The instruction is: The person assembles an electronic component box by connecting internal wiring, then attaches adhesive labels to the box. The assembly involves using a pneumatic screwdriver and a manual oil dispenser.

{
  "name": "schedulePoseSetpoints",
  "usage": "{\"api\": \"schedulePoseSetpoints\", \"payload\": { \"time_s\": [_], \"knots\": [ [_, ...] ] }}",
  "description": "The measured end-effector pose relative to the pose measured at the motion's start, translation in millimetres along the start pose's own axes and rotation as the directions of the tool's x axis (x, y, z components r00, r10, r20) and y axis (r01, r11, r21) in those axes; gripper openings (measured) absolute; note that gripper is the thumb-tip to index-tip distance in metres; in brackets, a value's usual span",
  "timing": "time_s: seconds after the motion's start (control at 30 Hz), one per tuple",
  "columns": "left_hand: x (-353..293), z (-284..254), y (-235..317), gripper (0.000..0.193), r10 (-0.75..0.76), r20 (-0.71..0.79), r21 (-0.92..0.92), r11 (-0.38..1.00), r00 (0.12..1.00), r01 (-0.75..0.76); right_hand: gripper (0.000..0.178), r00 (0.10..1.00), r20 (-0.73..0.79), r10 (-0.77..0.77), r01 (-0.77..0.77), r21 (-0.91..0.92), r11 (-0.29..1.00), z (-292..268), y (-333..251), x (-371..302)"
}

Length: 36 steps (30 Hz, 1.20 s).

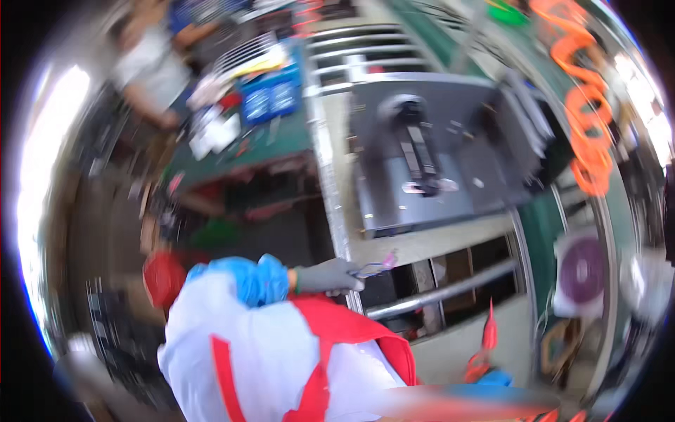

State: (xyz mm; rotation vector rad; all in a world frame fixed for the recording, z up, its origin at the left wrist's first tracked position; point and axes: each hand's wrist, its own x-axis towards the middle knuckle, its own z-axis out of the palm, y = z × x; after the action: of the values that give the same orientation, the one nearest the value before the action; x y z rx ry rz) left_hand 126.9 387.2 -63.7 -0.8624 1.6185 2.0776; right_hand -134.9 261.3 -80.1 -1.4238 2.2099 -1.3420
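My left hand (329, 276), in a grey glove with a blue sleeve above it, reaches over the metal rail in front of me. Its fingers are closed on a thin, blurred piece with a pinkish end (388, 261), which could be a wire. Beyond it, a dark grey metal panel (457, 151) lies on the line, with an upright side at its right. A black part with two long strips (420, 151) rests on that panel, apart from my hand. My right hand does not show. At lower right, a red-orange pointed thing (490, 330) stands beside a blue patch (496, 378), both smeared.
Metal rollers (369, 46) run behind the panel. On the left, a green bench (260, 151) holds a blue tray (269, 98) and loose white items. A coiled orange hose (587, 119) hangs at right. A person in white (151, 67) is at far left.
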Motion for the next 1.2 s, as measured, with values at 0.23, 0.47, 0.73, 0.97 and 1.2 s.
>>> {"api": "schedulePoseSetpoints", "payload": {
  "time_s": [0.23,0.47,0.73,0.97,1.2],
  "knots": [
    [-1,36,-15,0.033,0.010,-0.186,-0.105,0.994,0.983,-0.030,0.039,0.950,0.311,-0.004,-0.144,0.449,0.882,-141,24,-140],
    [-25,7,-48,0.029,0.079,-0.208,-0.242,0.962,0.975,-0.130,0.040,0.912,0.332,0.240,-0.408,0.689,0.598,-342,51,-268],
    [-74,-57,-66,0.036,0.166,-0.092,-0.206,0.962,0.982,-0.181,0.042,0.807,0.352,0.475,-0.451,0.886,0.111,-372,-5,-401],
    [-128,-104,-90,0.034,0.361,0.067,-0.296,0.897,0.930,-0.327,0.052,0.955,0.083,0.284,-0.194,0.900,0.391,-58,-206,-339],
    [-179,-151,-103,0.037,0.520,-0.003,-0.643,0.653,0.854,-0.400,0.056,0.870,0.151,0.469,-0.327,0.889,0.321,116,-305,-265]
  ]
}}
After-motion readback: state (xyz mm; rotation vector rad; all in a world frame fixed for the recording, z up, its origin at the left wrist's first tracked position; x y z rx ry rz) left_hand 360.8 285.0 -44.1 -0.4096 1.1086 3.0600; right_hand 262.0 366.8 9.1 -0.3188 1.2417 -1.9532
